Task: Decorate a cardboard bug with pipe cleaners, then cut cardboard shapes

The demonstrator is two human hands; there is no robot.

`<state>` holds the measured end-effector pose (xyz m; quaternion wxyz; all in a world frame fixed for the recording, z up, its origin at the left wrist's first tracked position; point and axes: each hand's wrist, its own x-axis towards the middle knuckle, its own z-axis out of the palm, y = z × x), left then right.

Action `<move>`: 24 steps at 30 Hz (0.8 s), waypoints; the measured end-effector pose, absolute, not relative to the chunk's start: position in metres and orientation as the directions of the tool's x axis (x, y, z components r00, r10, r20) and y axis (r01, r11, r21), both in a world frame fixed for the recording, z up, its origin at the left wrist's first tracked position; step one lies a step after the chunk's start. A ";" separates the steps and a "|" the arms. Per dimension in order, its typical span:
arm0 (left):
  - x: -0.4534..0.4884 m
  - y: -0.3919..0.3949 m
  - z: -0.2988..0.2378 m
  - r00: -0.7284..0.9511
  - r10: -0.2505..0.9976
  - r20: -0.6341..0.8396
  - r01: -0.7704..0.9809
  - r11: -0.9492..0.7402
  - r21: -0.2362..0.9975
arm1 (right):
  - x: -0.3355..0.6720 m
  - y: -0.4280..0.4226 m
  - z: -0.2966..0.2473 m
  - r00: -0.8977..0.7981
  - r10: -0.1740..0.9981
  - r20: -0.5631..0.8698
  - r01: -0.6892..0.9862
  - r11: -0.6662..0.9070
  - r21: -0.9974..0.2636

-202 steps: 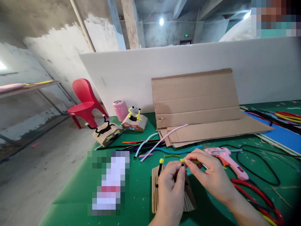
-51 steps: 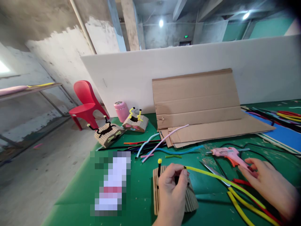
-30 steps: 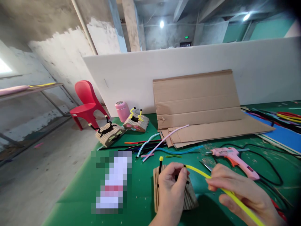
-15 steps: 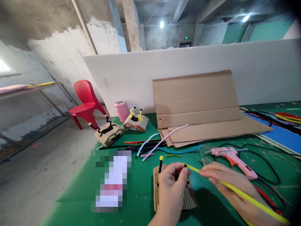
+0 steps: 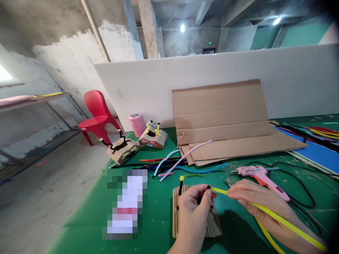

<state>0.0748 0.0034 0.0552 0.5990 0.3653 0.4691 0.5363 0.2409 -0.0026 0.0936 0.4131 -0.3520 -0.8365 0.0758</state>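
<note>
Over a ribbed cardboard piece [image 5: 214, 225] on the green table, my left hand [image 5: 194, 211] pinches the end of a black pipe cleaner [image 5: 209, 187]. Another black stalk with a yellow tip [image 5: 181, 180] stands up from the same cardboard, left of the hand. My right hand [image 5: 265, 204] is closed on a long yellow pipe cleaner [image 5: 280, 221], whose end meets the black tip at my left fingers. Whether the yellow is wound round the black, I cannot tell. My left palm hides much of the cardboard.
A pink glue gun [image 5: 261, 174] with its black cord lies just beyond my right hand. Loose pipe cleaners [image 5: 182, 160] and folded cardboard [image 5: 219, 109] lie behind. Two finished-looking cardboard pieces [image 5: 123, 148] with stalks stand back left, near a pink canister [image 5: 137, 125]. A blurred-out patch [image 5: 127, 204] is at left.
My right hand has shifted slightly right, and more of the yellow pipe cleaner's hanging loop shows below it. The left hand stays nearly still, with the black tip a little lower.
</note>
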 end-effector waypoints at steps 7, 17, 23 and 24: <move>0.074 0.003 0.056 -0.006 0.987 -0.163 -0.296 0.154 0.943 | 0.246 -0.005 0.073 -0.400 0.688 0.605 0.498 0.718 -0.487; 0.074 0.004 0.057 -0.022 0.985 -0.169 -0.310 0.154 0.938 | 0.249 -0.004 0.068 -0.395 0.692 0.604 0.487 0.715 -0.501; 0.074 0.004 0.057 -0.013 0.982 -0.190 -0.313 0.177 0.933 | 0.248 -0.004 0.070 -0.374 0.708 0.599 0.496 0.699 -0.516; 0.074 0.003 0.057 -0.008 0.982 -0.190 -0.308 0.178 0.934 | 0.248 -0.004 0.070 -0.371 0.706 0.603 0.498 0.699 -0.512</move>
